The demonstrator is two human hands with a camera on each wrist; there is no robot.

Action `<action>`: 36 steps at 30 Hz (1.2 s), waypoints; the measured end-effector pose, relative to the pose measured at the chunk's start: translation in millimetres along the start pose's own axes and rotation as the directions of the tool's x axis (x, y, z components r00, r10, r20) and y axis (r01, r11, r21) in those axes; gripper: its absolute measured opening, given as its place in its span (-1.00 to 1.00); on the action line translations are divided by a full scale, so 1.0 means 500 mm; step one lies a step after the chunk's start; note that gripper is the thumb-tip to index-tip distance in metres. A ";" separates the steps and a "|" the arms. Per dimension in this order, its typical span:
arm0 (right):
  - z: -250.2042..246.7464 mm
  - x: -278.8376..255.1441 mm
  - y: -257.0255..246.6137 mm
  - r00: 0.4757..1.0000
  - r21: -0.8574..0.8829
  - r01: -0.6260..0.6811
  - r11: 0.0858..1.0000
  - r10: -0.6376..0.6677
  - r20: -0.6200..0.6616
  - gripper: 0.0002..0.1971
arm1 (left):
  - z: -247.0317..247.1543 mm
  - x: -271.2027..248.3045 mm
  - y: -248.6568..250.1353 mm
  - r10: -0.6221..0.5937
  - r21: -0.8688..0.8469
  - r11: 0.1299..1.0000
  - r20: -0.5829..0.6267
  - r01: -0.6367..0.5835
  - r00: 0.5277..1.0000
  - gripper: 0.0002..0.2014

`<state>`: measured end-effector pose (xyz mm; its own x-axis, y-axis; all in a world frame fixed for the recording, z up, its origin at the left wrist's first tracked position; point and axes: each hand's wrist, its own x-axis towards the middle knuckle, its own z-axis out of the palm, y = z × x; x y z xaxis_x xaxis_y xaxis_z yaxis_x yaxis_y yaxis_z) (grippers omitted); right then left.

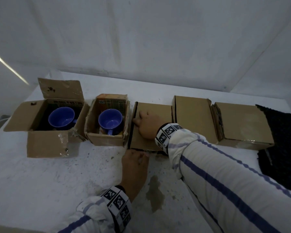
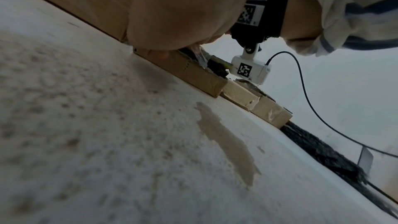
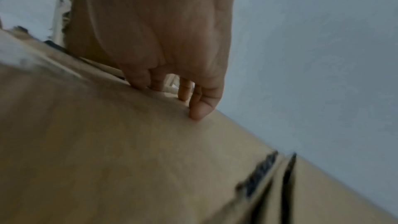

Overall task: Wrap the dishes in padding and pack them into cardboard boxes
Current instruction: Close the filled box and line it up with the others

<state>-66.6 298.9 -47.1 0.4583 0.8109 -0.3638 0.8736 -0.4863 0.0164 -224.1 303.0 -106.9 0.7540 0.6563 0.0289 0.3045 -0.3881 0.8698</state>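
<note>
On top of the middle cardboard box (image 1: 151,115), my right hand (image 1: 146,125) rests with bent fingers (image 3: 198,106), tips pressing the closed flap; nothing is gripped. My left hand (image 1: 134,167) sits at the same box's near bottom edge, fingertips touching the cardboard; I cannot tell whether they pinch anything. Five boxes stand in a row on the white table (image 1: 57,179). Left of the middle box, two open boxes each hold one blue cup: the large open box (image 1: 47,145) and the small open box (image 1: 106,140). Right of it, two closed boxes (image 1: 195,115). Dark padding (image 1: 282,145) lies at far right.
</note>
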 end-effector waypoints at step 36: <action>0.175 -0.256 0.018 0.913 0.474 -0.184 0.861 0.328 -0.241 -0.85 | -0.004 0.017 0.022 -0.504 -0.220 0.738 0.448 0.637 0.738 -0.77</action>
<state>-131.6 162.3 -82.1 0.7446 0.6596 -0.1021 0.5904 -0.7223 -0.3603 -215.4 305.5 -96.2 0.6644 0.3899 -0.6376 0.5772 0.2741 0.7692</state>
